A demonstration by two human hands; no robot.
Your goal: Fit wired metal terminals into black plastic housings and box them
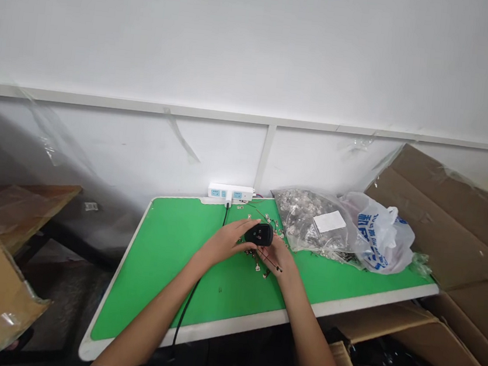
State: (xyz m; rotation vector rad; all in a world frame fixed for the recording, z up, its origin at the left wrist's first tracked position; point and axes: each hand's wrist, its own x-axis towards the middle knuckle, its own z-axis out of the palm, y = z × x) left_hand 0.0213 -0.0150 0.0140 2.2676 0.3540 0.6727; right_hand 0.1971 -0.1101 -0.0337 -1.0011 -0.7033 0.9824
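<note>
A: We're at the green-topped table [167, 239], and the centre of attention is a black plastic housing [259, 234], up between the two hands, above the scattered bits!

B: Left hand [229, 241] has it: thumb on the near side, fingers along the far side, grasping it with its recessed, slotted face to the camera.

A: And the right hand [278, 256]?

B: Right up against the housing on the other side, palm partly turned up. Its fingertips are hidden behind the housing, so I can't tell whether they're clenched on anything. A thin dark wire [271, 261] crosses by the palm.

A: Below and around them, small metal terminals [257, 267] lie strewn on the green!

B: To the right of the hands, a clear plastic bag [293, 212] bulging with small metal pieces, a white card [329, 221] on top, and just beside it a white carrier bag [381, 237] with blue print.

A: At the back edge, a white power strip [243, 193] with a plug in it, a black cable [225, 215] running down towards the left hand.

B: Lower right, an open cardboard box [449, 347] holding glossy black parts [399, 365]!
</note>
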